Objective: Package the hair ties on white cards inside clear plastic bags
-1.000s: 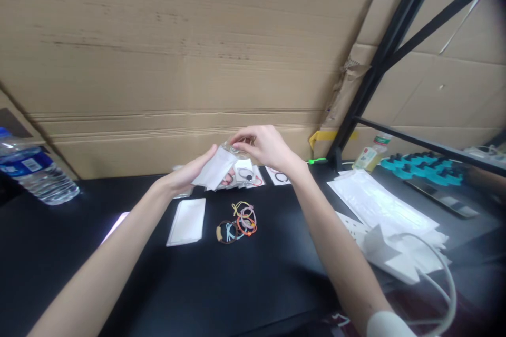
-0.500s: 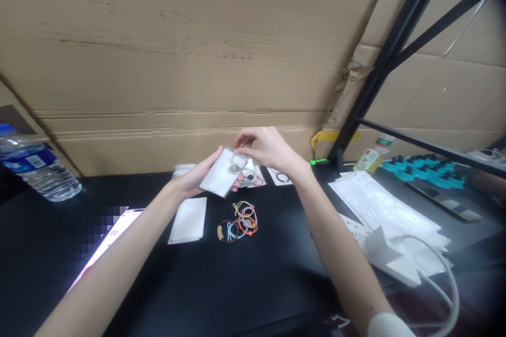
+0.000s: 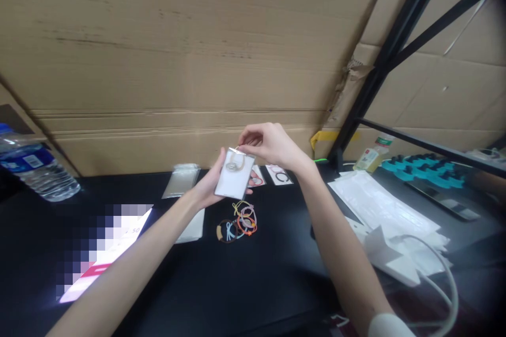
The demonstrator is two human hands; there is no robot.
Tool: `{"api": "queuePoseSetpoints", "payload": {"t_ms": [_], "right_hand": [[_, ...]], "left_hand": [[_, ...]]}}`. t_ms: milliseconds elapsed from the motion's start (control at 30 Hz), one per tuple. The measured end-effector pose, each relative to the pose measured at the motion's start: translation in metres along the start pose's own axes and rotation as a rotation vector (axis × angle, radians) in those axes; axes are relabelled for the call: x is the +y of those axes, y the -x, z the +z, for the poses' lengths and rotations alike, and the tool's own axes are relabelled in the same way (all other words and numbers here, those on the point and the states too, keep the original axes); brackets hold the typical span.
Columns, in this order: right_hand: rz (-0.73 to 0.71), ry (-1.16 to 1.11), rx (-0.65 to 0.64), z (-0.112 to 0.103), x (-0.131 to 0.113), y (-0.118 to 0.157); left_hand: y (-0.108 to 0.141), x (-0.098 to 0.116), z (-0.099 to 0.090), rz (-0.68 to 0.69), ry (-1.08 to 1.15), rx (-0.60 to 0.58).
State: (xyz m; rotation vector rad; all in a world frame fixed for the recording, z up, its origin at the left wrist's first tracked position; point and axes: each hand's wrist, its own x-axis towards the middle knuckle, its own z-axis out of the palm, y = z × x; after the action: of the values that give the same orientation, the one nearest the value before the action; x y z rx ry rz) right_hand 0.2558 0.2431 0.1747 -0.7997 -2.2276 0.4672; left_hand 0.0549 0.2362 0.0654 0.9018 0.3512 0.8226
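Observation:
A clear sleeve with a white card (image 3: 233,184) is held up in my left hand (image 3: 209,185), thumb along its left edge and fingers behind it. A pale band with a small round charm (image 3: 232,167) lies against the card's upper half. At the card's top edge, my right hand (image 3: 266,142) pinches the end of this band. Several colourful hair ties (image 3: 245,221) lie on the black table below the card. Beneath my left wrist is a stack of white cards (image 3: 193,229), partly covered. Behind that wrist lie clear sleeves (image 3: 182,181).
Two packed cards with bands (image 3: 280,175) lie behind my hands. At the left are a water bottle (image 3: 37,163) and a lit phone (image 3: 114,253). White sheets (image 3: 379,202), a power strip (image 3: 395,263), a small bottle (image 3: 373,155) and turquoise pieces (image 3: 425,171) are on the right.
My left hand has moved right and turned the card more upright, facing me. The band now hangs lower across the card's front. More of the clear sleeves and the phone shows.

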Motion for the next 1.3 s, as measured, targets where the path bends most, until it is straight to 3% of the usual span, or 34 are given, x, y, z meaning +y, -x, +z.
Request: {"api": "queuePoseSetpoints", "payload": {"t_ms": [700,967,1300], "right_hand": [[-0.002,0.073,-0.058,-0.002,-0.008,0.002],[-0.016,0.223,-0.001,-0.001,-0.016,0.002],[0.011,0.207,-0.097,0.001,-0.016,0.004]], "left_hand": [[0.001,-0.004,0.013,0.021,0.041,0.021],[0.001,-0.002,0.017,0.065,0.053,0.057],[-0.002,-0.003,0.008,0.075,0.01,0.047]]}}
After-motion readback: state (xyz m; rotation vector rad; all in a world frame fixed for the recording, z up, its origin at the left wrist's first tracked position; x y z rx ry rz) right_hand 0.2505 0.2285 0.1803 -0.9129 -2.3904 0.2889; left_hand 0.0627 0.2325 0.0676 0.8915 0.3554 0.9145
